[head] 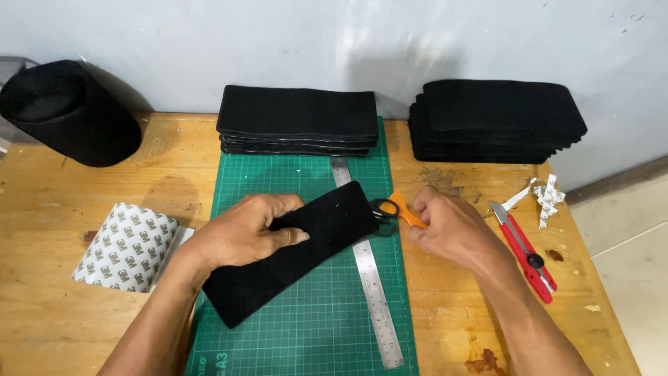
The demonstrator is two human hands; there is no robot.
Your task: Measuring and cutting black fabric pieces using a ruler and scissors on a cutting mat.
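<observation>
At far left a roll (69, 111) of black felt-like cloth lies on the worn wooden table (42, 209), its left end cut off by the frame. Below it sits a sheet (129, 247) of glossy backing paper with a repeated grey print, one edge curling. A green cutting mat (313, 327) with a white grid covers the middle; its lower edge runs out of view. On it lies a black strip (306, 240), matte, fuzzy, round-cornered and set at a slant. The left hand (247, 230) presses flat on the strip, fingers slightly curled, thumb stretched along its top. A stack (298, 118) of like strips lies at the mat's far end, hiding the top of a steel ruler (369, 271). Scissors (393, 212), black loops and orange handle, lie just right of the strip, blades hidden. The right hand (449, 226) closes loosely on the orange handle. A second, taller stack (497, 122) sits far right, then peeled paper scraps (548, 198) and a red knife (525, 251).
</observation>
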